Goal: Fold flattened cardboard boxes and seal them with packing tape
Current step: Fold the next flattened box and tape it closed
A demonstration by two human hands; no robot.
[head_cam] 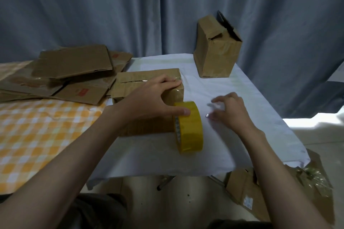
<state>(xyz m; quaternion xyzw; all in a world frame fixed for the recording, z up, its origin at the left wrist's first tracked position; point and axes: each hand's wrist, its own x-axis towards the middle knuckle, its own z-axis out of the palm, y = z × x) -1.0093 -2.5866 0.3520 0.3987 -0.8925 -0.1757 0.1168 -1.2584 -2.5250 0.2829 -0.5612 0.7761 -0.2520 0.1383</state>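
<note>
Head view, looking down at a table draped in a white sheet (186, 147). The left hand (149, 96) lies spread over a folded box (149, 87), its fingers straight along the taped top seam and its thumb reaching down to touch the rim of a yellow tape roll (189, 127). The roll stands on edge just right of the box, directly below that thumb. The right hand (230, 109) hovers over the sheet just right of the roll, apart from it, fingers loosely curled; it is blurred, and something small and pale shows near its fingertips, too smeared to tell whether it is held. Beyond the right hand a second box (216, 50) stands upright with its top flaps loose. Left of the left hand, flat boxes (72, 72) lie stacked on a yellow checked cloth (37, 126).
</note>
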